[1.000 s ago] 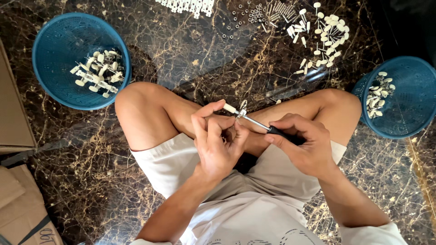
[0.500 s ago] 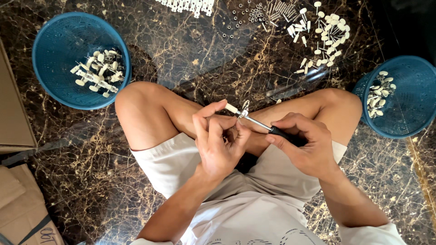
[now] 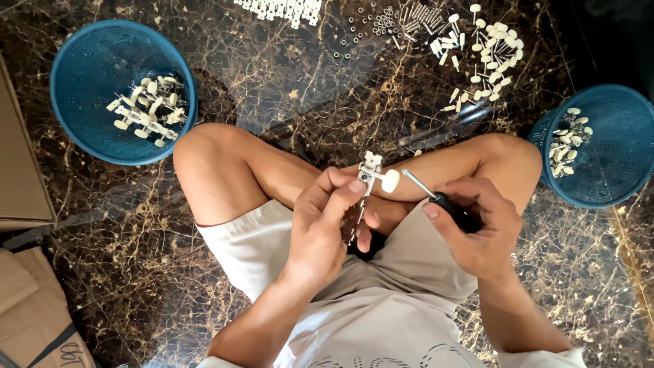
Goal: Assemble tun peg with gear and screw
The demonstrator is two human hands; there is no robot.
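The person sits cross-legged on a dark marbled floor (image 3: pixel 286 82), in pale shorts (image 3: pixel 381 286), with both hands raised over the lap.

The left hand (image 3: pixel 327 228) has its fingers (image 3: pixel 344 194) clamped on a small metal strip with a gear part (image 3: pixel 368 174), which stands roughly upright and carries a cream oval knob (image 3: pixel 390 180) at its 3 o'clock side. The strip's lower end runs down behind the fingers and is partly hidden.

The right hand (image 3: pixel 477 228) sits at 3 o'clock from the left, its fingers wrapped together around the black handle of a screwdriver (image 3: pixel 436 197). The thin metal shaft points toward 10 o'clock, with the tip just beside the cream knob; whether it touches cannot be told.

Farther out, at 9 to 10 o'clock, a blue basket (image 3: pixel 82 61) holds a heap of assembled cream-knobbed pieces (image 3: pixel 146 109). At 3 o'clock a second blue basket (image 3: pixel 616 170) holds loose cream knobs (image 3: pixel 569 140). At 12 to 1 o'clock loose cream knobs and pins (image 3: pixel 487 48) lie scattered on the floor, with small metal screws and washers (image 3: pixel 385 24) just beside them and a row of white strips (image 3: pixel 279 8) at the top edge. Cardboard (image 3: pixel 20 170) lies at the far 9 o'clock edge
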